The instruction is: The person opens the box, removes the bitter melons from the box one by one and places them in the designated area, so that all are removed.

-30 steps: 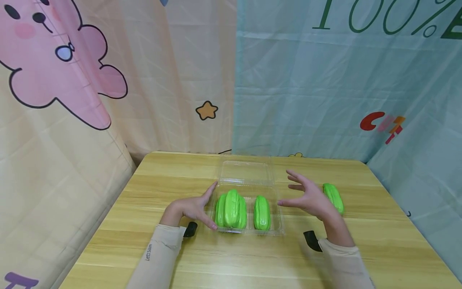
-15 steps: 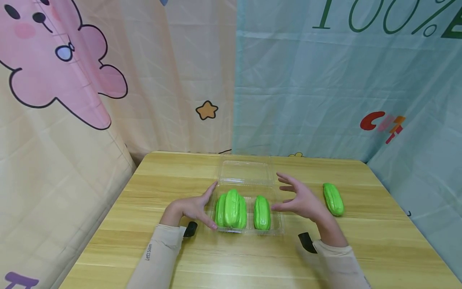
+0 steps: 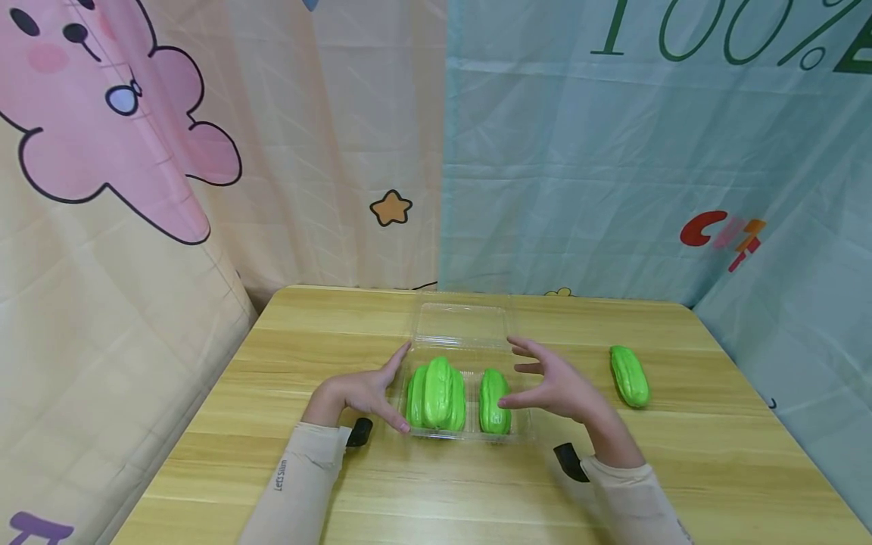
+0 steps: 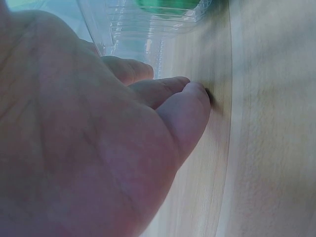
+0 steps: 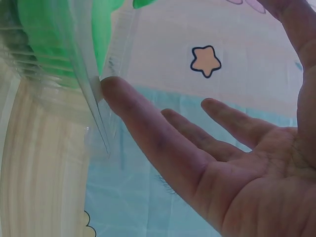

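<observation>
A clear plastic clamshell box (image 3: pixel 471 384) lies on the table with its lid (image 3: pixel 463 325) folded back. Inside, long glossy green ridged pieces (image 3: pixel 437 393) are bunched on the left; one more green ridged piece (image 3: pixel 491 412) lies on the right. My left hand (image 3: pixel 361 392) stays at the box's left side, thumb and fingers spread; in the left wrist view its fingers (image 4: pixel 185 118) reach down beside the clear wall. Over the box's right part hovers my right hand (image 3: pixel 562 386), fingers spread, holding nothing. Its thumb tip overlaps the right piece in the head view; contact cannot be told.
Another green ridged piece (image 3: pixel 630 376) lies on the wooden table (image 3: pixel 436 492), right of the box. Printed curtains (image 3: pixel 579 151) hang behind the table and at both sides. A black strap piece (image 3: pixel 571 462) sticks out at each wrist.
My right hand has moved left and slightly toward me, from the box's right edge to over its right part. The left hand, box and green pieces have stayed still.
</observation>
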Tool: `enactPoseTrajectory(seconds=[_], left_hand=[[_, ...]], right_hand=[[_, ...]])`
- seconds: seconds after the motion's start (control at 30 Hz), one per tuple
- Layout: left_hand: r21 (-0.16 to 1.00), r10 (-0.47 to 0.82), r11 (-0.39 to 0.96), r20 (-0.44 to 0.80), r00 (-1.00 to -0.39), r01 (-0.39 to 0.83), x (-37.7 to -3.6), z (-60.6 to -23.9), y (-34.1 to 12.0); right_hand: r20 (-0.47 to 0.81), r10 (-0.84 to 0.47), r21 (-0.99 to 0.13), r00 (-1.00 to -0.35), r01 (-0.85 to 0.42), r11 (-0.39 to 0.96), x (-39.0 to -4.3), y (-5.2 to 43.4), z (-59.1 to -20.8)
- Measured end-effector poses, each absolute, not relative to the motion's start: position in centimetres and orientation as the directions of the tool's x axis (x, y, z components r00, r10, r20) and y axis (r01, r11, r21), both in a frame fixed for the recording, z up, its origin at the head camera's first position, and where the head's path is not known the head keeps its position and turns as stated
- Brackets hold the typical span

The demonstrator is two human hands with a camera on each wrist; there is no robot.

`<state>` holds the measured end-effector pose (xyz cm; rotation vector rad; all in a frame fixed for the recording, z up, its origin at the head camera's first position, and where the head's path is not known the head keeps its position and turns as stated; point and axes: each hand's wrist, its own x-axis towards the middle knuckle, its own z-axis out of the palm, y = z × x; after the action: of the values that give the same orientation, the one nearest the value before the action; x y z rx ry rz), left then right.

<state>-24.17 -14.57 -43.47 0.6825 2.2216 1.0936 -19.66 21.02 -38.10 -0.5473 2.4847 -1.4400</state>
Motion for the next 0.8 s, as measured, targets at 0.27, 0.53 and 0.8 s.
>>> enactPoseTrajectory(seconds=[0.27, 0.53, 0.8], left_hand=[[0.819, 0.649, 0.541, -0.264, -0.714, 0.189, -24.1, -43.4, -14.6], [0.817, 0.651, 0.543, -0.264, -0.712, 0.194, -24.1, -43.3, -14.6], [0.817, 0.659, 0.539, -0.256, -0.707, 0.206, -24.1, -43.3, -14.5]], right_hand=[[-0.017, -0.387, -0.847, -0.922, -0.192, 0.496, -19.2, 19.6, -38.4], [-0.041, -0.325, -0.825, -0.945, -0.151, 0.544, -18.8, 17.6, -38.9], [-0.022, -0.258, -0.769, -0.966, -0.148, 0.622, -18.8, 16.3, -39.8]])
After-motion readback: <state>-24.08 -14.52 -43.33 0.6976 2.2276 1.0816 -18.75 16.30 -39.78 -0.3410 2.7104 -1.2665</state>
